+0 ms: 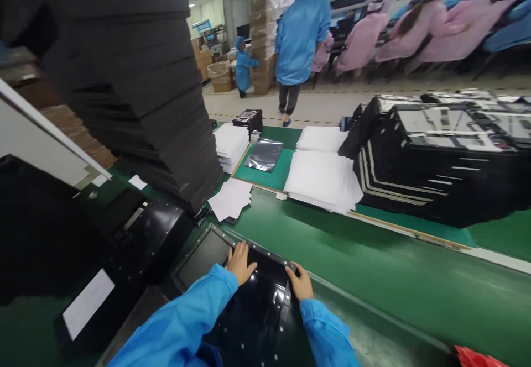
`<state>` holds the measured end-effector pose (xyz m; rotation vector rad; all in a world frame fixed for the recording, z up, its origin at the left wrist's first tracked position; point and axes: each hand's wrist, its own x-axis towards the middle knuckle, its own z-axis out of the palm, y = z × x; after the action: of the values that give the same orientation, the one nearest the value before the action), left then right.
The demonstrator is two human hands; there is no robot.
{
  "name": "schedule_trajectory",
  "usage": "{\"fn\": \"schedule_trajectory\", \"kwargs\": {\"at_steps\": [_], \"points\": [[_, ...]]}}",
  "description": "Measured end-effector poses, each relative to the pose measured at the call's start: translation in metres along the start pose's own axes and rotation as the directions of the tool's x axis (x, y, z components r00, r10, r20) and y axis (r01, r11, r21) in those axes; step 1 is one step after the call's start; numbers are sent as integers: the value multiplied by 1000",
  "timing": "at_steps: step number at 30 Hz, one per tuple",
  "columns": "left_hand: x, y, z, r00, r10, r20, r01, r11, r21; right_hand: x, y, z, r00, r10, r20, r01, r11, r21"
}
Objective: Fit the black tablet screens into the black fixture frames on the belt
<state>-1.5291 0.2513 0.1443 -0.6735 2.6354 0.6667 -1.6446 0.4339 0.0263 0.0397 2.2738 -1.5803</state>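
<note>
The green surface (394,267) bears a dark stack (166,107), possibly foam, at left and, near, a glossy black panel (261,287). Farther off lie white sheets (319,179) and, right, a black pile (415,165).

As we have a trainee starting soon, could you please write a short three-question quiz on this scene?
1. True or false: the left hand and the right hand both touch the glossy black panel.

2. What colour are the sleeves above those hands?
a) pink
b) blue
c) white

3. Which flat item lies on the green surface between the stacks of white sheets?

Key:
1. True.
2. b) blue.
3. A dark, shiny sheet-like item.
</note>
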Motion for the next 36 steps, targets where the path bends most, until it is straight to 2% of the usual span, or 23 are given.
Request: {"fn": "schedule_trajectory", "kwargs": {"at_steps": [1, 2, 4, 5, 6, 7, 9, 11, 13, 16, 18, 20, 21, 22, 23, 24, 25, 26, 28, 30, 32, 34, 36], "points": [[-20, -11, 9, 991, 126, 47, -127, 992, 18, -3, 1, 1, 999, -31, -30, 30, 998, -49], [-42, -24, 22, 955, 272, 117, -277, 960, 27, -6, 2, 2, 994, -78, -72, 69, 991, -112], [-85, -56, 51, 822, 501, 271, -523, 852, 9, -16, 5, 4, 963, -219, -157, 172, 948, -268], [-102, -71, 65, 768, 567, 299, -594, 804, 0, -20, 6, 5, 933, -313, -176, 238, 906, -351], [-114, -84, 77, 735, 610, 296, -636, 771, -10, -24, 5, 7, 894, -415, -168, 313, 848, -427], [-120, -95, 87, 715, 643, 276, -664, 748, -23, -27, 5, 10, 846, -518, -129, 401, 776, -487], [-118, -110, 99, 697, 685, 212, -689, 722, -67, -29, 3, 17, 720, -693, 33, 597, 595, -538], [-104, -120, 107, 667, 724, 179, -711, 689, -138, -27, 4, 25, 585, -784, 209, 752, 426, -504], [-88, -125, 115, 623, 759, 191, -728, 651, -214, -24, 13, 30, 502, -812, 296, 818, 336, -467], [-76, -125, 128, 565, 796, 219, -742, 606, -288, -17, 30, 28, 500, -808, 311, 815, 318, -485], [-75, -117, 130, 558, 809, 185, -762, 588, -273, -13, 35, 24, 525, -784, 330, 799, 321, -508], [-75, -107, 116, 531, 838, 125, -809, 546, -217, -14, 30, 25, 572, -746, 342, 766, 337, -547], [-74, -103, 102, 499, 859, 114, -837, 512, -193, -17, 24, 28, 610, -720, 332, 734, 355, -579], [-73, -102, 86, 498, 860, 107, -842, 510, -177, -23, 17, 33, 656, -688, 310, 689, 378, -619], [-71, -104, 66, 515, 850, 112, -832, 527, -174, -31, 9, 38, 704, -653, 278, 634, 403, -660], [-67, -110, 46, 590, 799, 119, -779, 602, -177, -42, 3, 44, 750, -614, 246, 577, 426, -697], [-63, -120, 26, 765, 638, 89, -619, 766, -175, -56, -2, 49, 791, -571, 220, 523, 445, -726], [-57, -133, 9, 846, 532, 39, -520, 838, -165, -72, -4, 54, 828, -522, 204, 475, 461, -749], [-43, -166, -15, 931, 363, -38, -364, 919, -150, -115, 1, 61, 886, -410, 216, 410, 479, -776], [-32, -196, -23, 975, 215, -63, -222, 966, -130, -166, 15, 70, 924, -286, 252, 367, 486, -793], [-29, -213, -20, 990, 133, -35, -136, 986, -100, -217, 30, 82, 959, -165, 231, 283, 483, -828], [-32, -215, -15, 995, 100, 9, -98, 988, -115, -255, 37, 97, 987, -45, 152, 156, 460, -874], [-36, -203, -14, 1000, 12, 7, -10, 978, -206, -274, 33, 108, 992, 60, 107, 71, 432, -899]]}}
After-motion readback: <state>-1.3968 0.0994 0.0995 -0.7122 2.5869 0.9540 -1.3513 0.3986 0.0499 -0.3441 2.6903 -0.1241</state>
